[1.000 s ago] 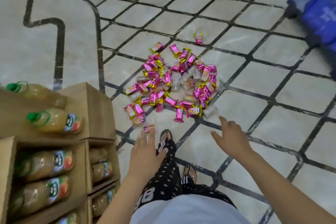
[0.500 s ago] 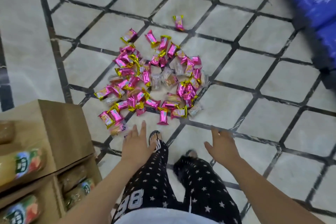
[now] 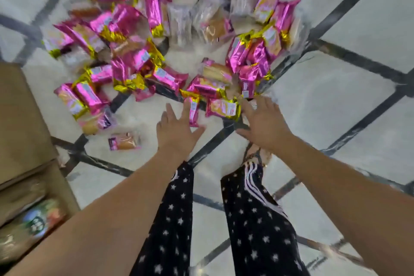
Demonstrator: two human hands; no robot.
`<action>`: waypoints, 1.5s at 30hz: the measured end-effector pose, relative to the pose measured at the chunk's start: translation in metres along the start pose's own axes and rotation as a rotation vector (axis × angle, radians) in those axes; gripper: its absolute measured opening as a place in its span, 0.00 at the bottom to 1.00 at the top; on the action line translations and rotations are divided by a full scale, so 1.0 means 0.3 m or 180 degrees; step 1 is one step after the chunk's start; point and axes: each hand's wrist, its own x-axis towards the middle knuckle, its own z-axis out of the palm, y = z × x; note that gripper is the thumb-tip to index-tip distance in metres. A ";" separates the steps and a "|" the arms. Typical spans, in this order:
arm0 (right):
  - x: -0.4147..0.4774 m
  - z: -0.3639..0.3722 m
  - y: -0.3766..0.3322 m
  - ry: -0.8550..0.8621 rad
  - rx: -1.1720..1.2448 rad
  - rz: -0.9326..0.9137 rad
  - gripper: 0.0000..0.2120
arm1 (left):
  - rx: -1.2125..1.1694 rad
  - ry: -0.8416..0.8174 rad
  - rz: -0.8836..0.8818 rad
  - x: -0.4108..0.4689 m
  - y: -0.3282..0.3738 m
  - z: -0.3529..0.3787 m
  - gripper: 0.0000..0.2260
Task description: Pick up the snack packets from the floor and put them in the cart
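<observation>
The floor (image 3: 336, 101) is made of pale shiny tiles with dark lines that cross each other. On the left stands a big brown cardboard box (image 3: 20, 119), and the edge of the picture cuts it off. Low down in its open side lies a bottle (image 3: 38, 222) with a bright label, too blurry to read.

At the bottom are the person's legs in black trousers (image 3: 174, 219) with white stars. They hide part of the floor.

The snack packets (image 3: 156, 51) lie in a big heap on the floor, at the top of the picture. Most are pink with gold ends. A few in the middle are clear, with something brown inside. The top of the heap is cut off, and much of it is smeared.

Both bare arms reach down to the near edge of the heap. The left hand (image 3: 175, 134) has its fingers (image 3: 169, 111) straight and spread, and it holds nothing. The right hand (image 3: 265, 126) is spread wide too, with nothing in it. Its fingers (image 3: 263, 105) cover a bit of the heap's near edge, and I cannot tell if they touch a packet.

A thin pink packet (image 3: 194, 110) lies just beside the left fingers. A flat pink packet (image 3: 223, 108) lies between the two hands. One small packet (image 3: 124, 141) lies alone, left of the left hand and near the box.

A foot (image 3: 257, 155) in a strappy sandal peeks out under the right wrist.
</observation>
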 end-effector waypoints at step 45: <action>-0.626 -0.734 -0.181 0.2323 0.1183 0.0407 0.31 | -0.0664 0.1540 0.0413 -0.667 0.005 -0.820 0.34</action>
